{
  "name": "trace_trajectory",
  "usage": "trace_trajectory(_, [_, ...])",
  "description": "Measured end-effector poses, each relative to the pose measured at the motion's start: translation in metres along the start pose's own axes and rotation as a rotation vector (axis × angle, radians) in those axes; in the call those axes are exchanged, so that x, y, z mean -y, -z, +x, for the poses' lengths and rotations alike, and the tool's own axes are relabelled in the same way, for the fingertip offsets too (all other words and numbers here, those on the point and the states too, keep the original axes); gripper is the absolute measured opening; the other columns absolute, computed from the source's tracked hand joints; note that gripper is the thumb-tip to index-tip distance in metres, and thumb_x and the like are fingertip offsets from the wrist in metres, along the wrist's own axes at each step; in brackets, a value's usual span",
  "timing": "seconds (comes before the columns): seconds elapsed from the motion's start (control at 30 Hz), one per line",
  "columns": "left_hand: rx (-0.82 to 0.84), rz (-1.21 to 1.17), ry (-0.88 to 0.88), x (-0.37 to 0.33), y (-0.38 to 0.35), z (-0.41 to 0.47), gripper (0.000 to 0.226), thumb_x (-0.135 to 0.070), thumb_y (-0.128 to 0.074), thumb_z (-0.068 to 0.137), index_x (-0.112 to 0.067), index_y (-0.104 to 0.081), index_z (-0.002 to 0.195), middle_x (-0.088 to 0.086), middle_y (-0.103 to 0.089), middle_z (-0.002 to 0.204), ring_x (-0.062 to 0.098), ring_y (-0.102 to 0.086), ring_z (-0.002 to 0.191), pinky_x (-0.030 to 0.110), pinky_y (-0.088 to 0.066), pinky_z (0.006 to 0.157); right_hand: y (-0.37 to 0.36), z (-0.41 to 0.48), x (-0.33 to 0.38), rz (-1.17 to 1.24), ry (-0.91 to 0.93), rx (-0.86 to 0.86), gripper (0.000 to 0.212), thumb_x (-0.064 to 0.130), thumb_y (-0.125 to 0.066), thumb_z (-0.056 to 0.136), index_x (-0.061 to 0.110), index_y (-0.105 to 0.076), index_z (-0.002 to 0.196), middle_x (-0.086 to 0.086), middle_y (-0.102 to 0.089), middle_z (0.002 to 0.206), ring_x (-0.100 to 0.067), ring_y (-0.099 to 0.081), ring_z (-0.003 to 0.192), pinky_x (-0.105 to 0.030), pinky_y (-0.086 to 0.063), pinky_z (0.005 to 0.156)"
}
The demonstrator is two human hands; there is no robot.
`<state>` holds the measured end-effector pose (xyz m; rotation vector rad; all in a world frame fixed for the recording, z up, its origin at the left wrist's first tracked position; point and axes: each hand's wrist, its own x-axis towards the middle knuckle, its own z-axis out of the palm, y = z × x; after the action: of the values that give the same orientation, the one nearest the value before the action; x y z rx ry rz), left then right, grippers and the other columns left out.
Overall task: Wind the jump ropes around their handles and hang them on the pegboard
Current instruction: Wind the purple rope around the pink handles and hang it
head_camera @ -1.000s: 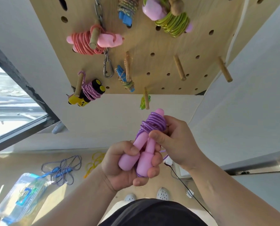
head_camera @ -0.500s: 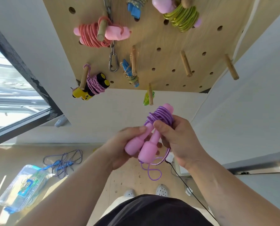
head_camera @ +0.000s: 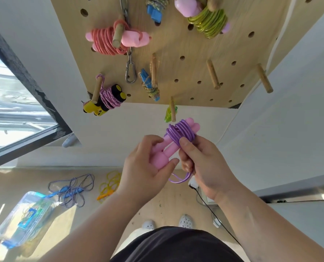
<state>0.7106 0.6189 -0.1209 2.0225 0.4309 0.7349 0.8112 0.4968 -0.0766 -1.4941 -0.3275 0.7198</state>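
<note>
I hold a jump rope with two pink handles (head_camera: 166,150) side by side, its purple cord (head_camera: 182,132) coiled round their upper part. My left hand (head_camera: 148,167) grips the thick lower ends of the handles. My right hand (head_camera: 199,163) pinches the coil with the thumb on top, and a short loose loop of purple cord (head_camera: 180,178) hangs below it. The wooden pegboard (head_camera: 176,44) is above, with several wound ropes hanging on its pegs. Two bare pegs (head_camera: 213,74) (head_camera: 264,78) stick out at its right.
On the floor lie a loose blue rope (head_camera: 72,190) and a yellow rope (head_camera: 110,184). A clear plastic box (head_camera: 23,218) sits at the lower left. A window frame (head_camera: 25,76) runs along the left. A black cable (head_camera: 214,212) trails by my feet.
The hanging purple loop has shortened as more cord went onto the coil. My left hand shifted its grip on the handle ends. The view tilted up toward the pegboard.
</note>
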Motion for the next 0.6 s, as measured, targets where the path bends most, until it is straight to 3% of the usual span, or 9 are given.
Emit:
trace_trajectory(0.07, [0.006,-0.151,0.088,-0.003,0.004,0.003,0.037,-0.029,-0.081,0.075,-0.032,-0.054,0.100,-0.009,-0.062,0.088,0.016,-0.059,0.076,0.026,-0.049,0.064,0.006,-0.003,0.004,-0.063,0.019,0.077,0.013,0.019,-0.053,0.102,0.015,-0.065,0.104,-0.001,-0.048,0.064,-0.015,-0.036,0.054,-0.021,-0.035,0.052])
trace_trajectory(0.17, [0.029,-0.407,0.253,-0.006,0.007,0.010,0.025,-0.023,-0.078,0.076,-0.029,-0.060,0.092,0.002,-0.062,0.083,0.014,-0.056,0.070,0.023,-0.046,0.061,0.019,-0.002,0.002,-0.261,0.084,0.098,0.025,0.018,-0.056,0.102,0.024,-0.066,0.125,0.003,-0.046,0.060,-0.013,-0.038,0.056,-0.025,-0.035,0.057])
trace_trajectory(0.3, [0.114,-0.571,0.383,-0.011,0.008,0.014,0.015,-0.024,-0.075,0.077,-0.025,-0.065,0.089,0.015,-0.064,0.079,0.019,-0.053,0.067,0.034,-0.044,0.060,0.029,-0.001,0.006,-0.387,0.161,0.090,0.019,0.025,-0.062,0.097,0.025,-0.071,0.114,0.007,-0.042,0.057,-0.012,-0.041,0.059,-0.029,-0.036,0.063])
trace_trajectory(0.37, [0.119,-0.656,0.461,-0.015,0.010,0.016,0.013,-0.025,-0.074,0.077,-0.025,-0.068,0.089,0.013,-0.067,0.079,0.022,-0.056,0.068,0.033,-0.044,0.057,0.029,-0.001,0.007,-0.391,0.173,0.055,0.019,0.022,-0.065,0.097,0.023,-0.070,0.115,0.002,-0.044,0.057,-0.012,-0.043,0.059,-0.029,-0.039,0.064])
trace_trajectory(0.5, [0.146,-0.851,0.549,-0.024,0.019,0.022,0.017,-0.028,-0.076,0.076,-0.021,-0.070,0.090,0.035,-0.063,0.096,0.038,-0.060,0.076,0.033,-0.046,0.053,0.029,-0.002,0.000,-0.321,0.108,0.021,0.059,0.041,-0.066,0.084,0.024,-0.054,0.140,-0.016,-0.034,0.063,-0.015,-0.037,0.058,-0.022,-0.039,0.058])
trace_trajectory(0.6, [0.202,-0.935,0.632,-0.028,0.022,0.021,0.010,-0.026,-0.067,0.083,-0.018,-0.066,0.090,0.030,-0.065,0.095,0.040,-0.062,0.074,0.035,-0.043,0.056,0.029,-0.005,-0.001,-0.163,0.081,0.092,0.038,0.035,-0.071,0.089,0.032,-0.065,0.126,-0.023,-0.024,0.067,-0.018,-0.027,0.057,-0.021,-0.031,0.053])
